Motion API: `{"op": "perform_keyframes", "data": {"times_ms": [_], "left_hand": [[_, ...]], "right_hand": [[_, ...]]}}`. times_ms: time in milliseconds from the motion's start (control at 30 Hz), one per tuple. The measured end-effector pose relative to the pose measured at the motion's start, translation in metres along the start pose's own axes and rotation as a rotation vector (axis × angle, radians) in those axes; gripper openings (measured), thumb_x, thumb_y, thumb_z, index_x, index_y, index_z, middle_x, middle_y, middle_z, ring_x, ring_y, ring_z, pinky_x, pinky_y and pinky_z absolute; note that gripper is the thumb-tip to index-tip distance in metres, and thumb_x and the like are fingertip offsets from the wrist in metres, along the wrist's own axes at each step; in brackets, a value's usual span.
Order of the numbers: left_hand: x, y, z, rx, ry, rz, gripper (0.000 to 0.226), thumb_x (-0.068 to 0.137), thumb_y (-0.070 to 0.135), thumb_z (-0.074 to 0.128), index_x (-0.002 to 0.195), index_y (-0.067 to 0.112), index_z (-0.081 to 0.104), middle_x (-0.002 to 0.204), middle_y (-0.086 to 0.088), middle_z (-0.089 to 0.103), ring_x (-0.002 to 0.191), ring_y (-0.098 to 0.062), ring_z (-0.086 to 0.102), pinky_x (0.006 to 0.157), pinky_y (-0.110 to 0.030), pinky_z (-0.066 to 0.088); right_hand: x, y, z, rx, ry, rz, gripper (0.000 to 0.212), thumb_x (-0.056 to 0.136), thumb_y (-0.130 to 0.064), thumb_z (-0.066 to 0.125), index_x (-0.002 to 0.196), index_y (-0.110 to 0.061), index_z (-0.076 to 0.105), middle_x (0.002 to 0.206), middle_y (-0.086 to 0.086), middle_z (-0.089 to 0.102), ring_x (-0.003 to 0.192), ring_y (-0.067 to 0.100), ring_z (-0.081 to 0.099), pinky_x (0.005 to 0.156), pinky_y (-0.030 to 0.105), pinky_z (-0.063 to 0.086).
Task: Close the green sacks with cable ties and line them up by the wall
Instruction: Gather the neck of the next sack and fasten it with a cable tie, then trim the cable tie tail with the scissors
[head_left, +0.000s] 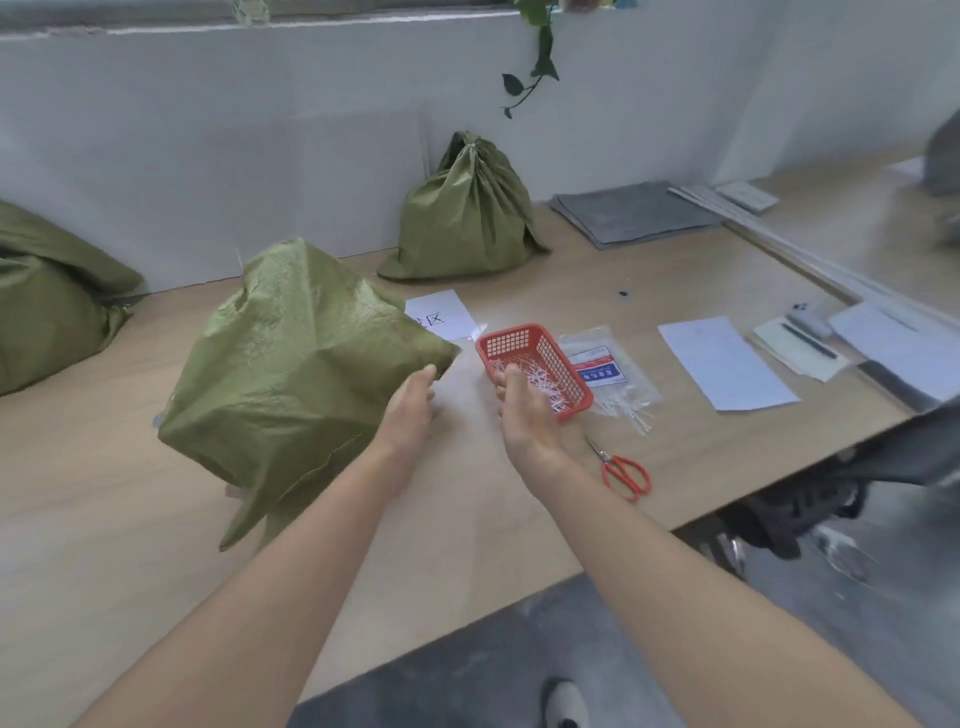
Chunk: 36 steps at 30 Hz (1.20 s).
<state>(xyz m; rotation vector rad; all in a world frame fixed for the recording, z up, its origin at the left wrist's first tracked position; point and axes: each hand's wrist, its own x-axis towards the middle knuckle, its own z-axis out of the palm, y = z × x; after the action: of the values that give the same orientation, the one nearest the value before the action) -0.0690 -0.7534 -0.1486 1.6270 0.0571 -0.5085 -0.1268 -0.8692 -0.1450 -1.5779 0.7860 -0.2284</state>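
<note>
A large green sack (291, 374) sits on the wooden table (467, 519) in front of me, its top loosely folded over. My left hand (410, 410) touches its right lower side with straight fingers. My right hand (522, 410) hovers palm-up at the near end of a red basket (535, 364) of white cable ties, fingers relaxed. A tied green sack (465, 213) stands against the white wall (260, 145). Another green sack (47, 296) lies at the far left by the wall.
Red-handled scissors (623, 470) lie right of my right wrist. A plastic bag of cable ties (608, 374) sits beside the basket. White paper sheets (727, 364), a grey mat (631, 210) and a pen on paper (810, 340) lie to the right. A dark chair (831, 493) is beyond the table edge.
</note>
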Motion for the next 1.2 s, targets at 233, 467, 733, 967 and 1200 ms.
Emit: {"op": "perform_keyframes", "data": {"times_ms": [233, 467, 733, 967, 1200], "left_hand": [[0.005, -0.024, 0.075, 0.075, -0.094, -0.088, 0.022, 0.104, 0.046, 0.045, 0.114, 0.032, 0.058, 0.134, -0.002, 0.055, 0.124, -0.024, 0.052, 0.109, -0.044, 0.041], [0.025, -0.056, 0.16, 0.099, -0.118, -0.179, 0.02, 0.105, 0.046, 0.043, 0.104, 0.033, 0.058, 0.12, 0.007, 0.057, 0.12, -0.021, 0.051, 0.11, -0.046, 0.04], [0.054, -0.094, 0.241, 0.086, -0.082, -0.292, 0.025, 0.104, 0.047, 0.046, 0.123, 0.033, 0.052, 0.137, -0.001, 0.053, 0.126, -0.022, 0.051, 0.113, -0.044, 0.039], [0.081, -0.136, 0.27, 0.081, -0.074, -0.39, 0.045, 0.104, 0.045, 0.045, 0.144, 0.025, 0.05, 0.141, -0.005, 0.053, 0.13, -0.026, 0.051, 0.114, -0.048, 0.04], [0.108, -0.167, 0.275, 0.077, -0.099, -0.471, 0.05, 0.104, 0.045, 0.045, 0.148, 0.022, 0.047, 0.143, -0.006, 0.053, 0.133, -0.028, 0.051, 0.114, -0.048, 0.041]], "right_hand": [[0.016, 0.034, -0.067, 0.016, 0.065, 0.064, 0.05, 0.096, -0.055, 0.034, 0.113, -0.025, 0.07, 0.116, 0.002, 0.069, 0.12, 0.024, 0.061, 0.11, 0.045, 0.045], [0.076, 0.089, -0.135, 0.02, 0.095, 0.126, 0.037, 0.108, -0.044, 0.036, 0.104, -0.026, 0.068, 0.095, -0.009, 0.065, 0.112, 0.021, 0.063, 0.099, 0.037, 0.046], [0.135, 0.14, -0.198, -0.151, 0.046, 0.173, 0.045, 0.105, -0.036, 0.041, 0.077, -0.008, 0.062, 0.073, 0.006, 0.059, 0.083, 0.028, 0.056, 0.079, 0.04, 0.045], [0.161, 0.201, -0.212, -0.282, -0.044, 0.216, 0.03, 0.101, -0.03, 0.053, 0.09, -0.011, 0.073, 0.086, 0.005, 0.073, 0.085, 0.026, 0.065, 0.073, 0.034, 0.049], [0.191, 0.237, -0.205, -0.341, -0.032, 0.207, 0.023, 0.1, -0.019, 0.058, 0.109, -0.023, 0.078, 0.102, -0.003, 0.077, 0.094, 0.016, 0.067, 0.08, 0.025, 0.047]]}}
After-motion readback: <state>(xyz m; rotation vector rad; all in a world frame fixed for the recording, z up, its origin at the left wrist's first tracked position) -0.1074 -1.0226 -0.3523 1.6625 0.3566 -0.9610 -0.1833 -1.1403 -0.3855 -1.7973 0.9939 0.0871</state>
